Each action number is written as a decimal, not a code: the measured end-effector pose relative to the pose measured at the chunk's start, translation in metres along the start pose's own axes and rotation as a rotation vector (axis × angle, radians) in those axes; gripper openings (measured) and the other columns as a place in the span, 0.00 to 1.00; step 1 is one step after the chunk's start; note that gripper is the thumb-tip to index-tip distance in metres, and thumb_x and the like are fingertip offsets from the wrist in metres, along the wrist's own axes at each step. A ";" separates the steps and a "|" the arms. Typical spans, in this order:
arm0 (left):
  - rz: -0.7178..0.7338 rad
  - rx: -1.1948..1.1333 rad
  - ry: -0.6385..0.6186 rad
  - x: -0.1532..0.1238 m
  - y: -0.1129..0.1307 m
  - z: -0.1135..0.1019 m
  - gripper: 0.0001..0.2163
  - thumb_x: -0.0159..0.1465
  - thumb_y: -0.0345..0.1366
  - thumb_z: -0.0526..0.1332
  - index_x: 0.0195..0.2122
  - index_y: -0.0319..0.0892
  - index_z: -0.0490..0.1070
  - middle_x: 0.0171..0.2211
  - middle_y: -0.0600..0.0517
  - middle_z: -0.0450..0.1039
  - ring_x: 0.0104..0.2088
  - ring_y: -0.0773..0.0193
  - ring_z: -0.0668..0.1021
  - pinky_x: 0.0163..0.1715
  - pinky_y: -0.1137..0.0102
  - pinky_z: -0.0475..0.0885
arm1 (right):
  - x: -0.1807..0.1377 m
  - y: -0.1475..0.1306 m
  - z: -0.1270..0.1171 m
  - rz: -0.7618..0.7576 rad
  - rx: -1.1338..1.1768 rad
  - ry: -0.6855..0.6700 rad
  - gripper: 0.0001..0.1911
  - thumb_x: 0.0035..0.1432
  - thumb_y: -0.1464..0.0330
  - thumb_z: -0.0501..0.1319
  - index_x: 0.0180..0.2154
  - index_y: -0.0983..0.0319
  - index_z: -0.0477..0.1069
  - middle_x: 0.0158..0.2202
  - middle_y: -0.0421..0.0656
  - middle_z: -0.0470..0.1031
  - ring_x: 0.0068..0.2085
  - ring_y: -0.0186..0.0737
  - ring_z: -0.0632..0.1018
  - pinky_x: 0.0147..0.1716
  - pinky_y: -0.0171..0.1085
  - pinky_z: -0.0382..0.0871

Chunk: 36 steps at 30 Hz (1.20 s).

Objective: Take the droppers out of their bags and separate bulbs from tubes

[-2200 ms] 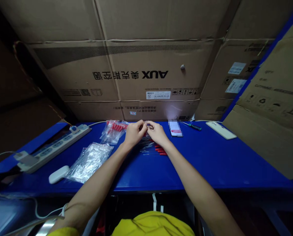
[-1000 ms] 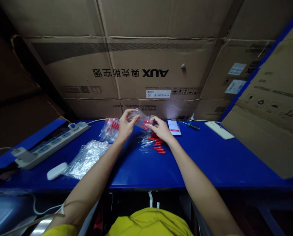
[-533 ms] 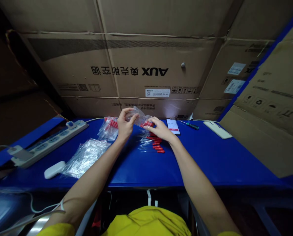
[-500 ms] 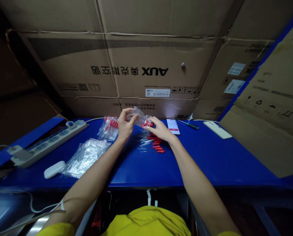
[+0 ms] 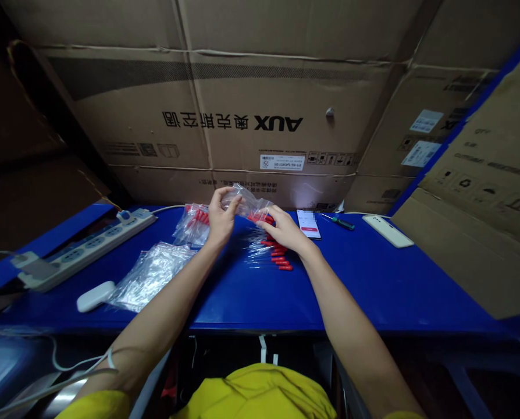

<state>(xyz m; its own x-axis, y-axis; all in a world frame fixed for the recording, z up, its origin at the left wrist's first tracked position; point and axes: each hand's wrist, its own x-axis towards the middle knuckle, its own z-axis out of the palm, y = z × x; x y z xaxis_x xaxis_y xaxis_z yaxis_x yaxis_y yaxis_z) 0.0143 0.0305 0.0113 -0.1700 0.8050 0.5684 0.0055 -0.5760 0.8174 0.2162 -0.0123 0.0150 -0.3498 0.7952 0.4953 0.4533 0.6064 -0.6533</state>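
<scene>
Between my hands, a little above the blue table, is a clear plastic bag (image 5: 245, 201). My left hand (image 5: 220, 219) is closed on its left end, thumb and fingers pinching the film. My right hand (image 5: 287, 229) is closed on the right end, where red pieces (image 5: 260, 219) show at the fingertips; whether they lie fully inside the bag I cannot tell. Below the right hand, several thin clear-shafted pieces with red handles (image 5: 281, 262) lie in a row, handles to the right. Left of my left hand are filled clear bags (image 5: 192, 224) with red-handled pieces.
A stack of flat clear bags (image 5: 155, 276) lies by my left forearm, beside a white case (image 5: 96, 297). A power strip (image 5: 89, 247) runs along the left. Rightward are a lit phone (image 5: 307, 224), a screwdriver (image 5: 342, 223) and a pale phone (image 5: 388, 231). Cardboard walls (image 5: 242, 87) enclose the table.
Both hands stay on the bag, with the left hand shifted slightly left and the bag film spread a bit more between them. The view has tilted slightly.
</scene>
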 end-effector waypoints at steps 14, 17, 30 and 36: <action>-0.205 -0.110 0.102 0.010 -0.035 -0.007 0.17 0.67 0.48 0.69 0.50 0.45 0.69 0.40 0.49 0.79 0.37 0.61 0.83 0.31 0.69 0.82 | 0.011 0.028 -0.014 0.054 -0.160 0.028 0.09 0.63 0.69 0.66 0.45 0.59 0.79 0.48 0.48 0.78 0.52 0.48 0.77 0.58 0.46 0.68; -0.244 -0.128 0.123 0.008 -0.042 -0.004 0.16 0.65 0.44 0.69 0.49 0.44 0.70 0.42 0.48 0.77 0.39 0.61 0.82 0.31 0.69 0.82 | 0.018 0.032 -0.018 0.107 -0.139 -0.023 0.06 0.62 0.67 0.67 0.42 0.60 0.80 0.44 0.46 0.80 0.46 0.46 0.78 0.54 0.44 0.69; -0.261 -0.081 0.108 -0.004 -0.052 0.023 0.13 0.66 0.37 0.68 0.49 0.43 0.71 0.47 0.47 0.75 0.41 0.59 0.81 0.30 0.66 0.84 | 0.048 0.050 -0.016 0.344 -0.049 -0.252 0.11 0.54 0.61 0.71 0.33 0.63 0.81 0.26 0.38 0.77 0.28 0.36 0.73 0.33 0.35 0.64; -0.395 -0.167 0.152 0.001 -0.049 0.017 0.10 0.68 0.37 0.68 0.47 0.42 0.69 0.41 0.51 0.75 0.38 0.64 0.81 0.33 0.70 0.84 | 0.058 0.058 -0.024 0.114 -0.143 -0.194 0.12 0.57 0.60 0.69 0.35 0.64 0.81 0.35 0.42 0.79 0.37 0.40 0.76 0.39 0.36 0.65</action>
<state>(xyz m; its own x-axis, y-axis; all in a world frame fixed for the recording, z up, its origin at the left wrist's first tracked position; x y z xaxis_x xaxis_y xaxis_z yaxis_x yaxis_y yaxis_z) 0.0302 0.0620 -0.0265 -0.2700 0.9448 0.1859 -0.2460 -0.2543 0.9353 0.2416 0.0687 0.0190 -0.4342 0.8512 0.2947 0.6051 0.5180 -0.6046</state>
